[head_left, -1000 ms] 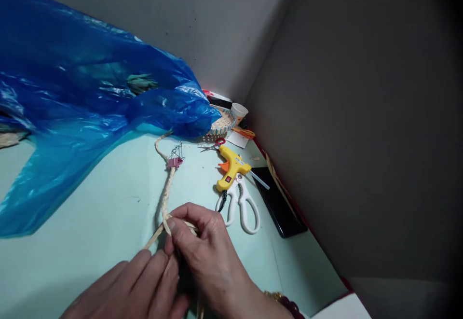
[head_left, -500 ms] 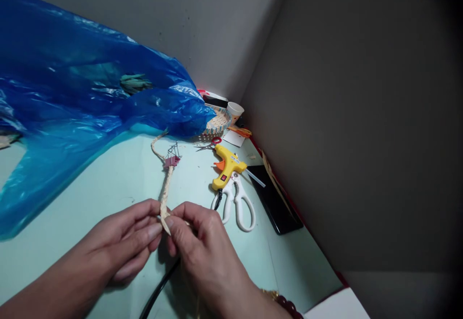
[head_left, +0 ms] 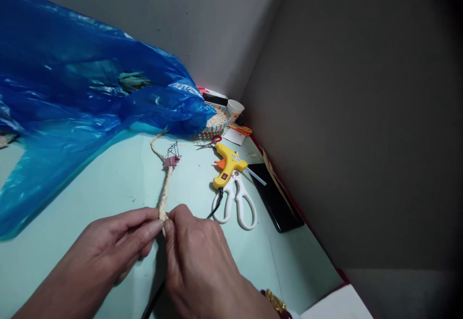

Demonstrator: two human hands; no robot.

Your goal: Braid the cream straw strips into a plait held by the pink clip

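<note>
A pale braided cord runs toward me from a purple binder clip, whose wire arms stand up. Its thin tail curls away behind the clip toward the blue bag. My left hand pinches the near end of the braid between thumb and forefinger. From the other side, my right hand is closed on the same end, thumb and forefinger pressed together at the strands. A short pale strand tip shows between the two thumbs. The right hand's other fingers are hidden under it.
A blue plastic bag spreads across the left. Right of the braid lie a yellow glue gun, white-handled scissors, small red-handled scissors and a black phone-like slab. A woven basket and paper cup stand behind.
My right hand has turned over, its back now facing up and its fingers drawn closer to the braid. The loose strand tip has swung from slanting right to nearly straight down.
</note>
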